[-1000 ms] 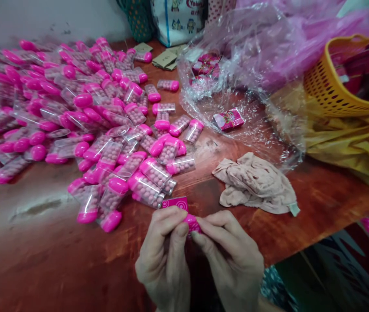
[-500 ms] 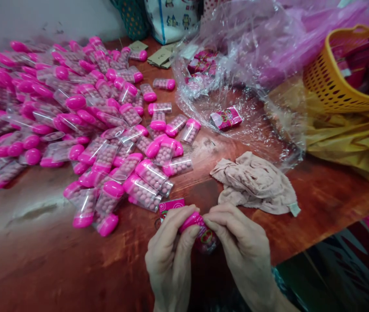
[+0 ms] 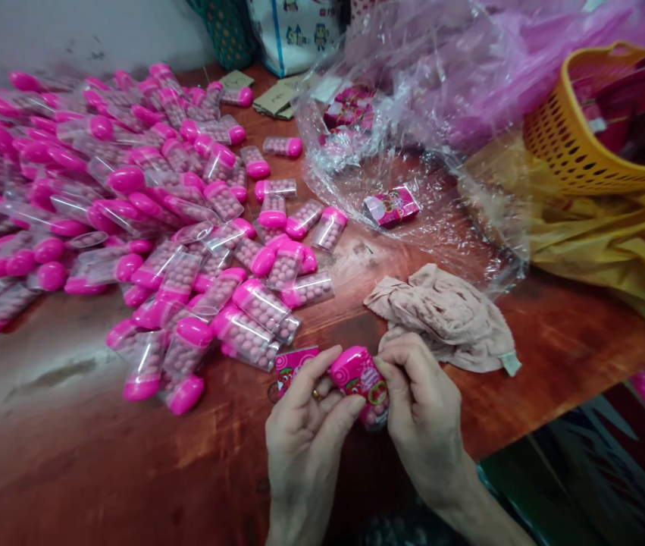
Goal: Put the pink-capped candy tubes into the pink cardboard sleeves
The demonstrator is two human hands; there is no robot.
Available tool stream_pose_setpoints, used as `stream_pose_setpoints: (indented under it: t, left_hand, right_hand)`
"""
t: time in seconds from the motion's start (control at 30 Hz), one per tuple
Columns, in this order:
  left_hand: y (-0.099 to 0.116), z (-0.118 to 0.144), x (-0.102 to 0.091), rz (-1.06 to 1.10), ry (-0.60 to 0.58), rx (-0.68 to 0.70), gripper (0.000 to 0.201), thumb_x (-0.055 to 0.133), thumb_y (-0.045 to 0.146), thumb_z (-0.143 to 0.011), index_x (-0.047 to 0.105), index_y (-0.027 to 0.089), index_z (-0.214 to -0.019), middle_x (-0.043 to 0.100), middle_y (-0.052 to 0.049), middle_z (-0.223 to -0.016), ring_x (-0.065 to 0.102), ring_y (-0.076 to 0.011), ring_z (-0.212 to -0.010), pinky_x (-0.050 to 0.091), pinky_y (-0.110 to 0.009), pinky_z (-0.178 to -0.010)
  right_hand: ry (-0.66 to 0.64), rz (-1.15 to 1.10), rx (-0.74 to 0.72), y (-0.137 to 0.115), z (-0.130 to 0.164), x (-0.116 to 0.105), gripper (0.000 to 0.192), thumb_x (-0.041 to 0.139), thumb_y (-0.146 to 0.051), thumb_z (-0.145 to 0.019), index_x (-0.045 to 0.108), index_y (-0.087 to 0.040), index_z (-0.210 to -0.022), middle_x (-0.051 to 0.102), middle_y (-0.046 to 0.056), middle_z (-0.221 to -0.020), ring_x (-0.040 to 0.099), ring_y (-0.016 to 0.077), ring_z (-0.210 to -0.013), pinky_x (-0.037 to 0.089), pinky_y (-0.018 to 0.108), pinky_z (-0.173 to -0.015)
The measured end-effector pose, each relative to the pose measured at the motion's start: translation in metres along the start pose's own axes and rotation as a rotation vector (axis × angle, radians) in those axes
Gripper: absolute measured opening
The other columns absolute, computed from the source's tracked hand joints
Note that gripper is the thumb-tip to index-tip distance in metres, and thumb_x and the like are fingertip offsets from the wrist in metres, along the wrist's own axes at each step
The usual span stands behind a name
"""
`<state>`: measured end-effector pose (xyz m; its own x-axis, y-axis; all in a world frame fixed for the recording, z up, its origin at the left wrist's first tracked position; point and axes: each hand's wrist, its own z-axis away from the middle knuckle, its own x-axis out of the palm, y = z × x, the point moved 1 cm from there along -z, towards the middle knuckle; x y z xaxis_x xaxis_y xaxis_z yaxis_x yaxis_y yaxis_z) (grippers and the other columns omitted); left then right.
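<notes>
Left hand, right hand pinching pink pack (crumpled cloth beyond).

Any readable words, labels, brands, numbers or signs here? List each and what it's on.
None readable.
Held pink-capped container: print too small.
Pink printed piece left of it: partly hidden, illegible.
Pink box: print too small.
Brown cardboard pieces: dark marks, illegible.
White bag: marks small, blurred.
Dark carton, lower right: pale lettering-like marks, too blurred.

Dim light leaves a pale glare on the table.
</notes>
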<state>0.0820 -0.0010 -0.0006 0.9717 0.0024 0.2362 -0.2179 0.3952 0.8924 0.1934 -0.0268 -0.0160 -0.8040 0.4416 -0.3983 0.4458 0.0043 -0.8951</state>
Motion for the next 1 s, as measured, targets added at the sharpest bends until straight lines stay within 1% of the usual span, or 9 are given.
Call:
stream_pose_setpoints:
  t: [0.17,0.27,0.37,0.6,0.67,0.73,0.8,0.87,1.0]
  left_hand:
    - [0.003,-0.001,0.001,-0.009,-0.019,0.007,0.028,0.072,0.006,-0.067,0.070,0.020,-0.091,0.075,-0.002,-0.088,0.070,-0.0162,-0.081,0.055,-0.019,-0.071]
    - [0.004,0.000,0.001,-0.033,-0.041,-0.001,0.025,0.071,0.008,-0.068,0.068,0.019,-0.091,0.074,-0.002,-0.085,0.069,-0.0149,-0.076,0.054,-0.018,-0.067]
    - [0.005,0.002,0.000,-0.029,-0.019,-0.018,0.017,0.069,0.013,-0.071,0.067,0.017,-0.088,0.072,-0.003,-0.081,0.066,-0.0128,-0.067,0.052,-0.017,-0.060]
    - [0.002,0.002,-0.009,0.006,0.003,-0.027,0.018,0.070,0.017,-0.073,0.065,0.017,-0.091,0.071,-0.003,-0.079,0.064,-0.0119,-0.067,0.050,-0.018,-0.060]
    - [0.001,0.002,-0.010,0.012,0.007,-0.028,0.018,0.069,0.017,-0.073,0.065,0.018,-0.090,0.071,-0.002,-0.078,0.064,-0.0121,-0.066,0.050,-0.018,-0.060]
    - [0.001,0.003,-0.011,-0.002,0.031,-0.013,0.017,0.070,0.017,-0.072,0.065,0.019,-0.088,0.070,-0.002,-0.079,0.065,-0.0129,-0.069,0.051,-0.019,-0.062]
    - [0.002,0.005,-0.011,-0.021,0.075,0.030,0.017,0.071,0.017,-0.071,0.066,0.019,-0.086,0.070,-0.001,-0.078,0.065,-0.0135,-0.070,0.050,-0.019,-0.063]
    - [0.003,0.005,-0.012,-0.026,0.094,0.059,0.017,0.072,0.017,-0.070,0.066,0.020,-0.085,0.071,0.000,-0.076,0.065,-0.0136,-0.067,0.050,-0.019,-0.061]
    - [0.006,0.005,-0.015,-0.036,0.070,0.075,0.013,0.073,0.017,-0.068,0.069,0.018,-0.080,0.070,-0.001,-0.069,0.064,-0.0131,-0.062,0.049,-0.018,-0.057]
  right_hand:
    - [0.019,0.000,0.006,-0.001,0.000,0.001,0.019,0.040,-0.007,-0.088,0.047,-0.020,-0.076,0.050,0.002,-0.076,0.052,0.0173,-0.073,0.045,0.032,-0.068]
    - [0.011,0.016,-0.020,-0.004,0.004,0.003,0.019,0.040,-0.006,-0.087,0.048,-0.020,-0.077,0.050,0.002,-0.075,0.053,0.0173,-0.073,0.045,0.032,-0.068]
    - [0.009,0.039,-0.041,-0.006,0.007,0.004,0.018,0.041,-0.006,-0.087,0.049,-0.020,-0.079,0.051,0.001,-0.073,0.053,0.0158,-0.070,0.044,0.030,-0.065]
    - [0.063,-0.004,0.081,0.001,0.001,-0.003,0.019,0.044,-0.009,-0.090,0.049,-0.019,-0.074,0.049,0.001,-0.073,0.051,0.0151,-0.071,0.043,0.028,-0.068]
    - [0.001,-0.099,0.112,-0.001,0.002,-0.005,0.017,0.045,-0.013,-0.091,0.053,-0.019,-0.077,0.052,0.001,-0.076,0.053,0.0150,-0.073,0.044,0.028,-0.070]
    - [-0.108,-0.190,0.101,-0.006,0.004,-0.004,0.008,0.050,-0.017,-0.090,0.058,-0.019,-0.091,0.057,0.002,-0.084,0.056,0.0161,-0.080,0.046,0.028,-0.073]
    - [-0.177,-0.231,0.072,-0.013,0.006,-0.002,0.016,0.059,-0.020,-0.086,0.059,-0.021,-0.102,0.059,0.003,-0.090,0.058,0.0171,-0.083,0.049,0.027,-0.072]
    - [-0.187,-0.232,0.051,-0.018,0.008,0.001,0.020,0.064,-0.019,-0.082,0.060,-0.022,-0.101,0.060,0.003,-0.090,0.059,0.0171,-0.082,0.050,0.026,-0.072]
    - [-0.161,-0.188,-0.032,-0.023,0.011,0.002,0.015,0.060,-0.012,-0.084,0.062,-0.019,-0.096,0.059,0.004,-0.085,0.060,0.0159,-0.077,0.052,0.024,-0.068]
